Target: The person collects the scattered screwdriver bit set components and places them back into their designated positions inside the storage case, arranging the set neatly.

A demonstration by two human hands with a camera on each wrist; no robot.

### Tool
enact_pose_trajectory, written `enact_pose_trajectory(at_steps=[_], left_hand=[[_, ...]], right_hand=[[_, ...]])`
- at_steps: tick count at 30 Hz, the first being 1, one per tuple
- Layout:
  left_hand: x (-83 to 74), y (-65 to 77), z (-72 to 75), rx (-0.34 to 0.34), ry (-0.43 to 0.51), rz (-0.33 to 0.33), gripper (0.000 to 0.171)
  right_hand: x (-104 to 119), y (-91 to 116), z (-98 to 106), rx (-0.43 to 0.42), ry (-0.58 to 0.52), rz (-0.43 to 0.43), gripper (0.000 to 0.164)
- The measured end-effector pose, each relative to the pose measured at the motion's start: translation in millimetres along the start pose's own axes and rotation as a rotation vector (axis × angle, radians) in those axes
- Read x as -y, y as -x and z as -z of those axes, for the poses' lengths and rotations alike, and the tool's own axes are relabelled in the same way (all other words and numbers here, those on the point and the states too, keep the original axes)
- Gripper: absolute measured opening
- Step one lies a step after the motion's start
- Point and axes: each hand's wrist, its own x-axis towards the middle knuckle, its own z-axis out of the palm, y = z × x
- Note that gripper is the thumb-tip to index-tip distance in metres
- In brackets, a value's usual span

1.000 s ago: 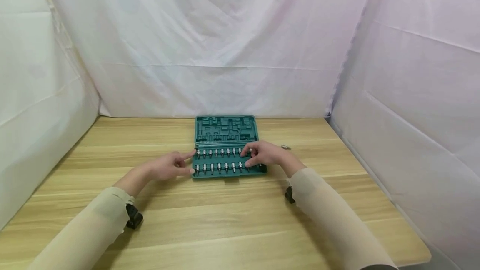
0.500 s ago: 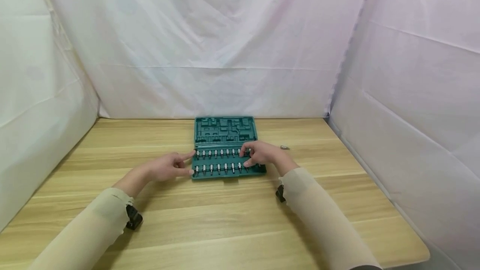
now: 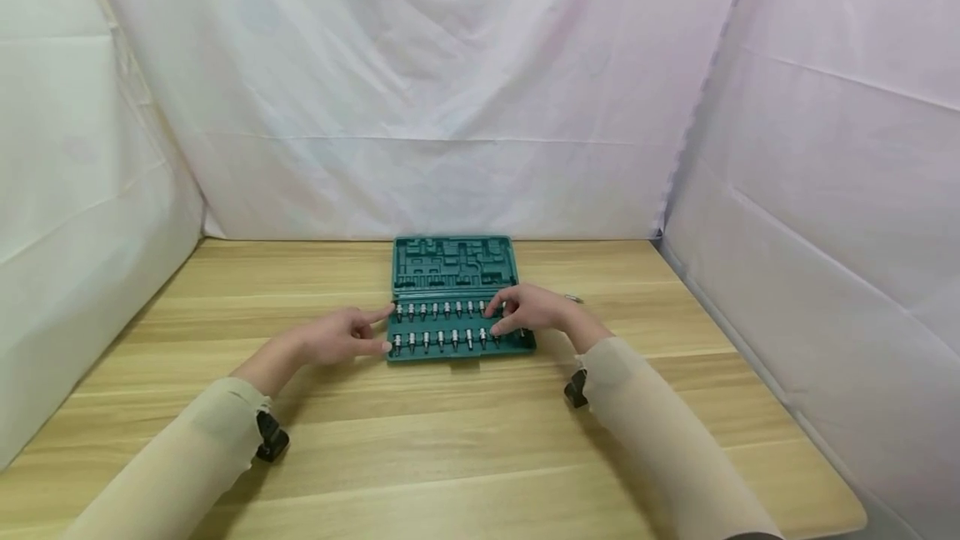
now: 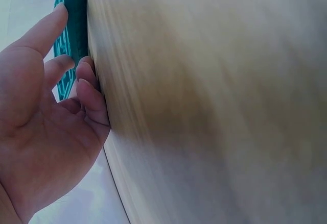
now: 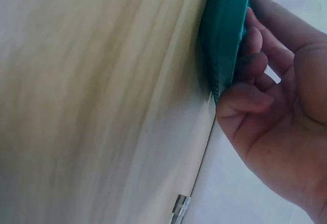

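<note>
A green plastic case (image 3: 454,362) lies unfolded on the wooden table, its moulded lid (image 3: 453,265) at the back. Two rows of silver socket bits (image 3: 455,340) fill its front half. My left hand (image 3: 333,338) touches the case's left edge with outstretched thumb and index finger; the left wrist view shows its other fingers bent beside the green side wall (image 4: 76,20). Over the right end of the bit rows lies my right hand (image 3: 531,308), thumb and index fingertips apart, no bit visible between them. It hides several bits. Its lower fingers curl near the case's side wall (image 5: 220,35).
One loose socket bit (image 3: 573,298) lies on the table to the right of the case, also visible in the right wrist view. White cloth (image 3: 427,90) hangs behind and on both sides of the wooden table (image 3: 420,457).
Both hands keep the same places on the case. The head view shifts slightly, and the right forearm swings a little left, then back. The loose bit stays put.
</note>
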Motion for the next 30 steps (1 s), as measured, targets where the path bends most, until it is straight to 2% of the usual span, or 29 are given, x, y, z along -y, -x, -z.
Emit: enact_pose_trajectory(at_steps=[7,11,16,23,30], left_hand=[[0.0,0.5,-1.0,0.002,0.016,0.014,0.085],[-0.1,0.4,-0.7,0.004,0.016,0.007,0.084],[-0.5,0.1,0.2,0.007,0.02,0.003,0.084],[-1.8,-0.2,2.1,0.005,0.001,0.001,0.083],[-1.8,0.1,2.3,0.01,0.009,0.003,0.083]], right_hand=[[-14.5,7.5,9.3,0.01,-0.103,0.048,0.029],[-25.1,15.4,21.0,-0.031,-0.144,0.042,0.029],[-39.6,25.5,36.9,-0.103,-0.178,0.019,0.032],[-60.9,38.1,56.6,-0.213,-0.194,-0.05,0.046],[-83.0,44.3,67.7,-0.263,-0.157,-0.101,0.042]])
